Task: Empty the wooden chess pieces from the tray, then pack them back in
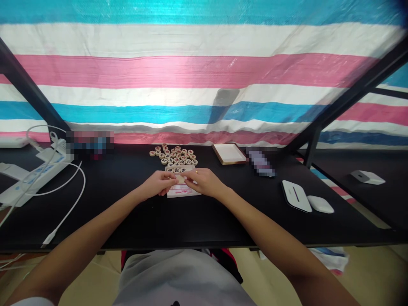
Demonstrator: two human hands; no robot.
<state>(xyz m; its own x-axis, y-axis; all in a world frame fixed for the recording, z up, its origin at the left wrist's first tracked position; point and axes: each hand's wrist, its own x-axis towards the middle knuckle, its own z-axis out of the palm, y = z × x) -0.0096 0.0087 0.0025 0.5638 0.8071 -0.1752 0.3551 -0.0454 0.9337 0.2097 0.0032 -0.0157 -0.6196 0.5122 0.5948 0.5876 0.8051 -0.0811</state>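
Note:
My left hand [159,183] and my right hand [205,182] meet over a shallow white box [188,193]. Fingers of both hands are closed around a pale Chinese chess piece [180,179] between the fingertips; its face cannot be made out. Along the box's far side lies a row of Chinese chess pieces [176,170] with dark characters. Just beyond the box, a cluster of loose Chinese chess pieces [178,154] with red or dark characters rests on the black table [137,227]. My fingers hide part of the box's inside.
A box lid [229,153] lies inside up at the back right, beside a blurred-out object [260,162]. Farther right are a white flat device [296,196] and a white mouse [320,204]. A power strip [35,178] and a white cable [68,214] occupy the left.

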